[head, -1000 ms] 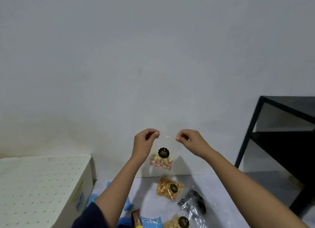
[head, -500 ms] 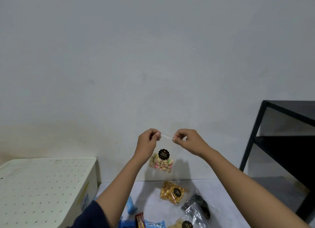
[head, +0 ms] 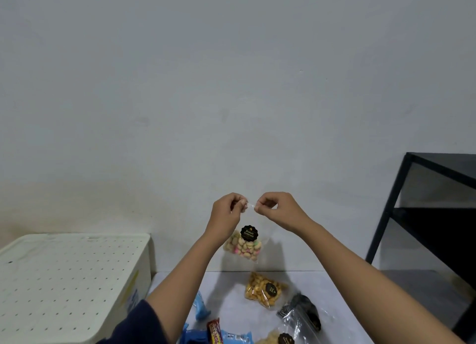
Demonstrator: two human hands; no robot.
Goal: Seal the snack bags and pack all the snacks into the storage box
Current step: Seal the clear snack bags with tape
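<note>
A clear snack bag (head: pixel 244 245) of pink, green and cream biscuits with a round black label hangs in the air in front of the wall. My left hand (head: pixel 226 216) and my right hand (head: pixel 279 211) both pinch its top edge, with the fingertips almost touching. The cream storage box (head: pixel 64 284) with a dotted lid stands at the lower left, lid on. On the white table (head: pixel 231 310) lie a bag of yellow snacks (head: pixel 264 289), a bag of dark snacks (head: pixel 304 315), blue packets (head: pixel 201 307) and a red bar (head: pixel 215 333).
A black metal shelf (head: pixel 427 215) stands at the right, close to the table's edge. Another labelled bag (head: pixel 279 338) pokes in at the bottom edge. A plain grey wall rises right behind the table.
My two hands have moved together along the bag's top edge, from well apart to almost touching. The view has tilted slightly.
</note>
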